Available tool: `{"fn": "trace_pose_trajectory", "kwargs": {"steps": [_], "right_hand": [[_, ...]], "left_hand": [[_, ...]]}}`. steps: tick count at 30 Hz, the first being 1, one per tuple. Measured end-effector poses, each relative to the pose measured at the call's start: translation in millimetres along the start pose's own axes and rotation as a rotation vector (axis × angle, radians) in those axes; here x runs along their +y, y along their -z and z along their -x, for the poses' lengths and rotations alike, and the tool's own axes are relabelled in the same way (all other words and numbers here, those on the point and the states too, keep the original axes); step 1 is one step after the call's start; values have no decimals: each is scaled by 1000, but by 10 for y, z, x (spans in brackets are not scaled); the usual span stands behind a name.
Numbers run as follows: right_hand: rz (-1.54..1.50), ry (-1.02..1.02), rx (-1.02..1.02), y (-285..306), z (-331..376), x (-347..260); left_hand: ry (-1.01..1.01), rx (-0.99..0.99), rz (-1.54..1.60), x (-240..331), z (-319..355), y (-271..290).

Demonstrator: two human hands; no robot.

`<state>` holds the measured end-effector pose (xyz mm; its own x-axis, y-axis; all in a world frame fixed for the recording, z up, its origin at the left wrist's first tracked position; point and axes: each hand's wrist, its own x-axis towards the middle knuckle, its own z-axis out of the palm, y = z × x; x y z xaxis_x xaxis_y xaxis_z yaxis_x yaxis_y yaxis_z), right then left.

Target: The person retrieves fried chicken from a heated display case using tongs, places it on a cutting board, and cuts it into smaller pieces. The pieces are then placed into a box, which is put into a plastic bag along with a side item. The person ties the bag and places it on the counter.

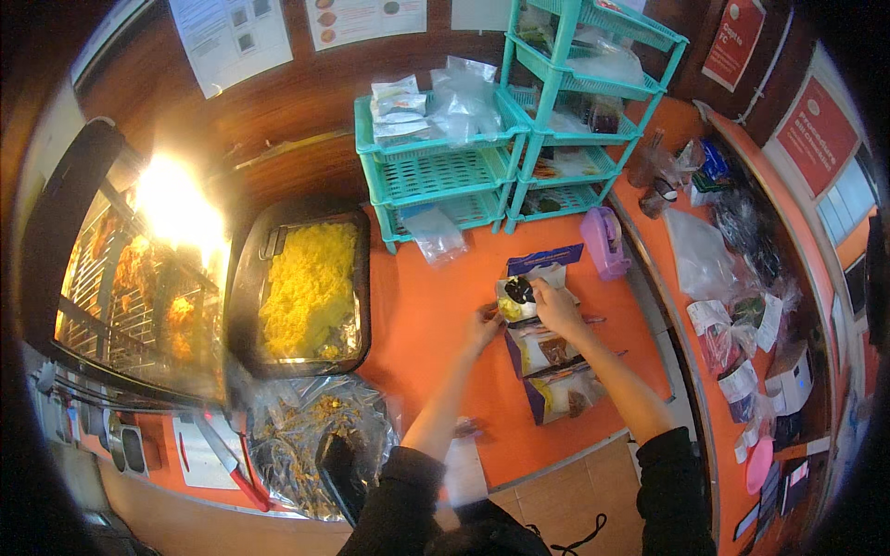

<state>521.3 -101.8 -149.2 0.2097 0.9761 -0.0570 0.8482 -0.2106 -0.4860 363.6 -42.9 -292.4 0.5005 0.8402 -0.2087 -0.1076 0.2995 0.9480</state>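
Observation:
Several open cardboard meal boxes with purple sides lie in a row on the orange counter. The farthest box holds yellow rice and a small black cup. My right hand rests on that box beside the black cup, fingers closed around its edge or contents; I cannot tell exactly which. My left hand touches the box's left side. Nearer to me are a second box and a third box, both filled with food.
A black tray of yellow rice sits left, beside a lit glass warmer with fried food. A foil-lined tray and tongs lie near. Teal plastic racks and a purple tape dispenser stand behind. Bags crowd the right counter.

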Motion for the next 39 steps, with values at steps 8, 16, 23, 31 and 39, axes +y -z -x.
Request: {"fn": "trace_pose_trajectory", "kwargs": {"steps": [8, 16, 23, 31, 39], "right_hand": [[123, 8, -63, -214, -331, -87], [275, 30, 63, 72, 215, -349], [55, 308, 46, 210, 544, -1387], [-733, -36, -394, -1557, 52, -1309], [-1147, -436, -511, -1699, 267, -1528]], "left_hand": [[-160, 71, -215, -198, -143, -81], [-76, 289, -150, -41, 295, -118], [-446, 1118, 170, 1175, 1997, 794], [-11, 1017, 640, 1144, 2131, 2314], [-155, 771, 888, 1595, 2286, 2434]]}}
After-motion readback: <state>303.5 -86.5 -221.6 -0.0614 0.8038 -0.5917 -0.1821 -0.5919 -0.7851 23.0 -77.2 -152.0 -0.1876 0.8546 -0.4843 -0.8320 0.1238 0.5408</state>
